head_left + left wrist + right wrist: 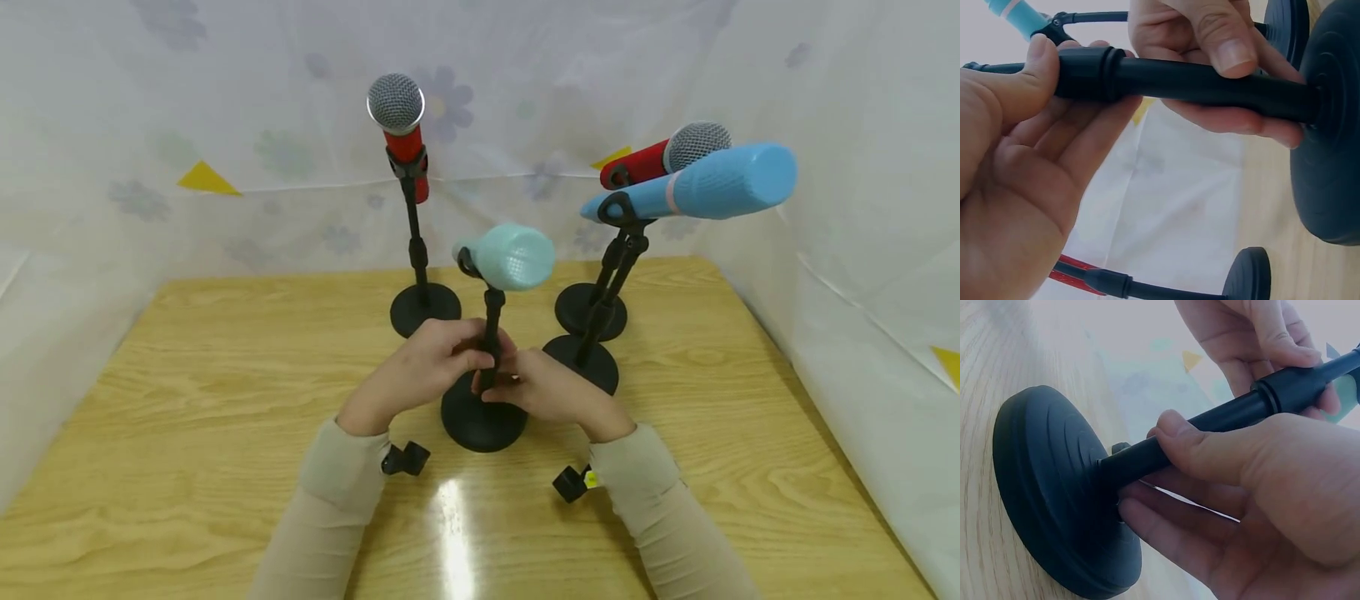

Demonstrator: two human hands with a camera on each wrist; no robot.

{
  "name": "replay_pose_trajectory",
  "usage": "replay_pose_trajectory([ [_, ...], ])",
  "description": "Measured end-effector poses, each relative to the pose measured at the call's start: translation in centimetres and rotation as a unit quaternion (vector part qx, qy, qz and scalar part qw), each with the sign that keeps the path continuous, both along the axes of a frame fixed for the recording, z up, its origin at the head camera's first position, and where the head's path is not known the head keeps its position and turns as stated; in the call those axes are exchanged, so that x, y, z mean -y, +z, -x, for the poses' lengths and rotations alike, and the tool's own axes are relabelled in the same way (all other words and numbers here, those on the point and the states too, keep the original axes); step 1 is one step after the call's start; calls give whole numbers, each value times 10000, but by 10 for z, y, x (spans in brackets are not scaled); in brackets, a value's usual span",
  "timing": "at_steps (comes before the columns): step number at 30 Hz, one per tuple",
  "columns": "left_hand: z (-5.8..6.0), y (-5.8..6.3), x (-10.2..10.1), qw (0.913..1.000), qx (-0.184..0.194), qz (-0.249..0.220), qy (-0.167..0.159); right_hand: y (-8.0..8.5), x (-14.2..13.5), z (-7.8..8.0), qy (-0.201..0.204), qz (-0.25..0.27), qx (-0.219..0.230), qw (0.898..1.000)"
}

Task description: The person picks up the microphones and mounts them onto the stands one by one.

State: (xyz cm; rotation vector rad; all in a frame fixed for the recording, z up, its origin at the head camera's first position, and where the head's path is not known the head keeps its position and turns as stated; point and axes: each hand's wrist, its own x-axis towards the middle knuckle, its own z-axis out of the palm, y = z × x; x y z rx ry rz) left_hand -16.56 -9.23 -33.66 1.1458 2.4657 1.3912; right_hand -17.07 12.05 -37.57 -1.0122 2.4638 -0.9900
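A black desk microphone stand (pixel 483 425) stands upright at the middle of the table and bears a mint-green microphone (pixel 517 257). My left hand (pixel 431 367) holds the thick collar (pixel 1088 74) partway up its pole, thumb on one side and fingers on the other. Lower down, my right hand (pixel 551 387) grips the pole between thumb and fingers, just above the round base (pixel 1054 487). In the right wrist view the right thumb lies along the lower tube (pixel 1141 461). The left hand shows beyond it at the collar.
Behind to the left, a second stand (pixel 425 310) carries a red microphone (pixel 405 148). Close on the right are stands with a blue microphone (pixel 708 185) and another red microphone (pixel 637 162). White flowered sheeting (pixel 285 100) encloses the wooden table (pixel 210 400) at the back and sides.
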Motion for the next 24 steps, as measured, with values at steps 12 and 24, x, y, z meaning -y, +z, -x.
replay_pose_trajectory([
  [12,1,-4,-2,9988,-382,-38,314,1,-2,-4,-128,77,38,9999],
  [24,-1,-9,-5,9911,-814,-131,1041,-2,4,-4,-317,26,-199,9993],
])
